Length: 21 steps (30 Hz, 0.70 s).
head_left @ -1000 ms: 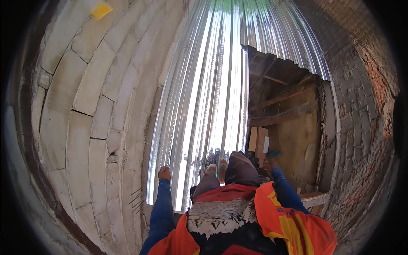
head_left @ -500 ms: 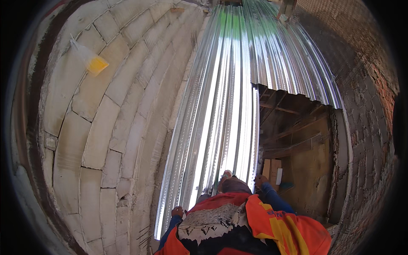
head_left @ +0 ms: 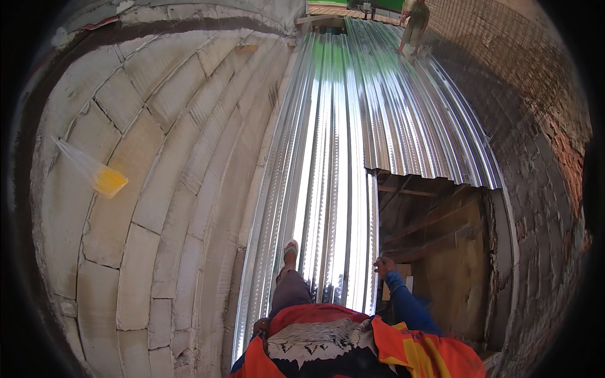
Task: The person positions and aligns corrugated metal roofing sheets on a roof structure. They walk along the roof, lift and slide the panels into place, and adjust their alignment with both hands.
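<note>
A long, shiny corrugated metal sheet (head_left: 315,189) runs away from me. My right hand (head_left: 383,266), in a blue sleeve, has its fingers bent around the sheet's right edge, beside the opening. Low on the left, my left hand (head_left: 260,325) is a small dark shape near the sheet's left part; its fingers cannot be made out. My sandalled foot (head_left: 290,249) stands on the ribs ahead of me.
At right, a deep opening (head_left: 435,239) shows wooden beams below. Beyond it lie more corrugated sheets (head_left: 416,132), with a person (head_left: 414,28) standing at the far end. A block wall (head_left: 145,183) bearing a bag with yellow contents (head_left: 110,181) is left; a brick wall (head_left: 542,208) rises right.
My view has tilted up, bringing the far person into sight. One foot has come forward at the left, and the foot seen mid-sheet earlier is gone from view. My right hand stays at the edge.
</note>
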### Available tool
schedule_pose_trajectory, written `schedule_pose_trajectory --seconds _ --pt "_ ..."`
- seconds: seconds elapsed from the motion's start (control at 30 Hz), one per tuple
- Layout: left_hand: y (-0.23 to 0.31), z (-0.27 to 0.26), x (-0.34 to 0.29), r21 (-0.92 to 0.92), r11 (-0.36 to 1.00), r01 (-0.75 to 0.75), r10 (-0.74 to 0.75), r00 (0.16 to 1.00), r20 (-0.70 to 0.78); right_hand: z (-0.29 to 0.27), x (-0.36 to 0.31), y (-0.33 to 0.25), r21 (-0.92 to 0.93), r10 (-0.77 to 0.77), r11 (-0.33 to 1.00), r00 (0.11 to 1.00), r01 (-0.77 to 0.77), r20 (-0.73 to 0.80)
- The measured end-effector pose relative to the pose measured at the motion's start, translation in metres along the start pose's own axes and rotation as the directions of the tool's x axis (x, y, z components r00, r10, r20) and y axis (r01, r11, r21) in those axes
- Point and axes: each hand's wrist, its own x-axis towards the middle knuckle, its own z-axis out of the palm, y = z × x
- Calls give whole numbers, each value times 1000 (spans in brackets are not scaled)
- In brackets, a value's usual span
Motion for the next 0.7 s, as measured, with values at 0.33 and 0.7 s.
schedule_pose_trajectory --seconds 0.33,0.7 --pt "179 -85 356 -385 921 -54 87 994 68 17 105 156 35 506 862 862 -505 -20" --pt "447 -208 637 -433 880 -196 165 980 -110 55 291 -213 195 193 968 966 -159 -170"
